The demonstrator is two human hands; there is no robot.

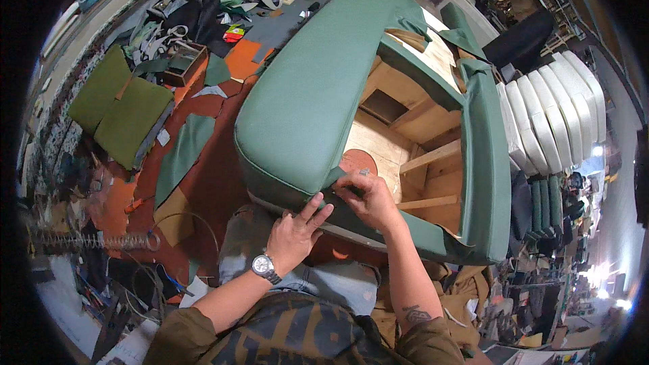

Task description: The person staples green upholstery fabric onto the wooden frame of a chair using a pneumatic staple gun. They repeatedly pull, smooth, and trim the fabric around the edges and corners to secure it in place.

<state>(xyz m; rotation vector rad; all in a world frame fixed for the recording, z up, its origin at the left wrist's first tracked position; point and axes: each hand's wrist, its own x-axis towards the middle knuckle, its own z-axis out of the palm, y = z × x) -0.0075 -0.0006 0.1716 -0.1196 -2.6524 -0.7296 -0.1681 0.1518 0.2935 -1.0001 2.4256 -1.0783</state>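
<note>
A large sofa frame covered in green upholstery (307, 88) fills the middle, its padded arm nearest my left side. My left hand (293, 238) lies against the green front panel just below the arm's corner, its fingers stretched out and slightly spread. Close beside it, my right hand (368, 201) has thumb and fingers pinched on the loose edge of the green cover, where the arm meets the front rail. Whether the right fingers hold anything small besides the cover is hidden. Inside the frame, the bare wooden box (378, 128) shows boards and slats.
Olive cushions (122, 108), a box of scraps (184, 66) and a green offcut (186, 152) lie on the red floor at left. A coil spring (94, 241) is near the lower left. White stacked cushions (551, 115) stand at right. A brown cloth (460, 304) lies below the frame.
</note>
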